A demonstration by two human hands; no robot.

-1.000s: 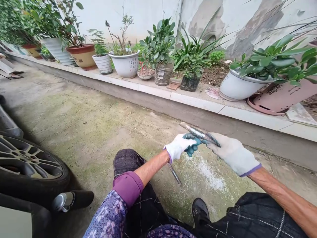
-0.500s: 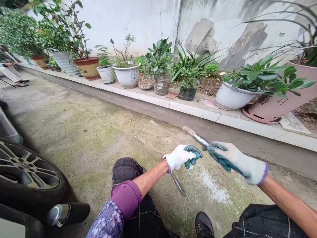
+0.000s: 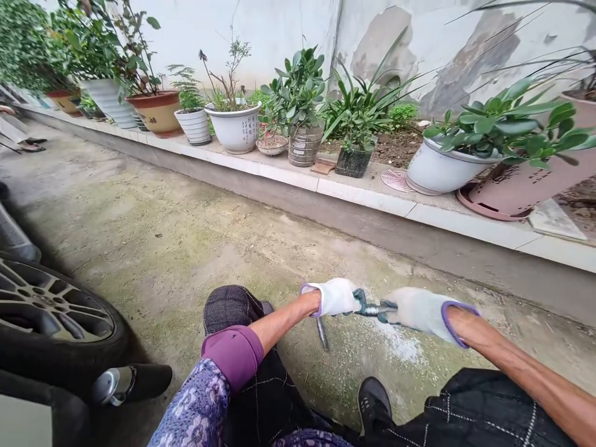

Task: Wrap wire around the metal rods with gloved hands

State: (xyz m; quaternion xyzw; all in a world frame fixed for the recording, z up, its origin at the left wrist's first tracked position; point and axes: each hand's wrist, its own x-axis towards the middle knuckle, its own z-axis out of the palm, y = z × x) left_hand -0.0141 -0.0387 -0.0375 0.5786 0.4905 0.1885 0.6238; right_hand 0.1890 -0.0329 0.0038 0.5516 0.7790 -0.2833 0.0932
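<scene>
My left hand (image 3: 339, 297), in a white knitted glove with dark green coated fingers, is closed. A slim grey rod (image 3: 322, 333) sticks out below it, its upper part hidden by the glove. My right hand (image 3: 414, 307), gloved the same way, is closed on a dark and silvery rod-like tool (image 3: 372, 310). A short stretch of this tool shows between the two hands, and its far end lies hidden at the left hand's fingers. White powder (image 3: 403, 344) lies on the ground below the hands.
Several potted plants stand on a tiled ledge (image 3: 298, 177) before a peeling wall. At the left are a car wheel (image 3: 46, 304) and a dark flask (image 3: 133, 382) lying on its side. My shoe (image 3: 374, 400) is beside the powder.
My right hand has turned and moved down and left, so its tool, earlier pointing up and away, now reaches my left hand. The left hand has shifted slightly left.
</scene>
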